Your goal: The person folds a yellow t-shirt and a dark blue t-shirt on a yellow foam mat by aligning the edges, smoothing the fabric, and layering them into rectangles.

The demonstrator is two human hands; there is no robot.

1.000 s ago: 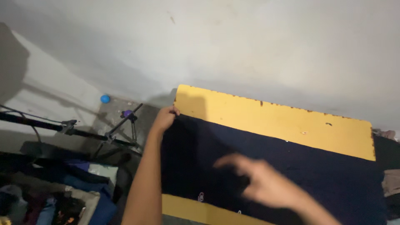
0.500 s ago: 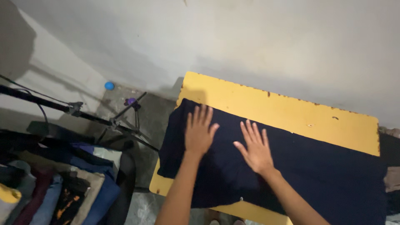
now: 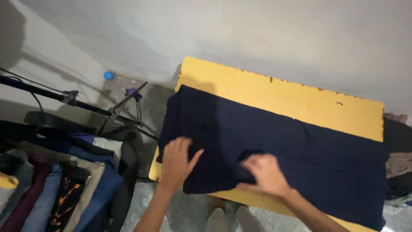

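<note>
Garment handling at yellow desk, viewed from above.

Stack of folded clothes (image 3: pixel 56 189) at far left, in blue, maroon, beige and black with orange marks; dark stand (image 3: pixel 86 107) on the floor behind it, small blue ball (image 3: pixel 108 75) by the wall. No packages, labels or signs can be made out. Left hand (image 3: pixel 176 162) lies flat on the near left part of the dark navy garment (image 3: pixel 257 137), fingers spread apart and pressing. Right hand (image 3: pixel 266 174), blurred, has its fingers closed on a bunched fold near the garment's front edge. Garment is spread across the yellow desk (image 3: pixel 283 96), left end overhanging. Judgement: the fold goes best with the flat hand anchoring the cloth and edges kept aligned.
</note>
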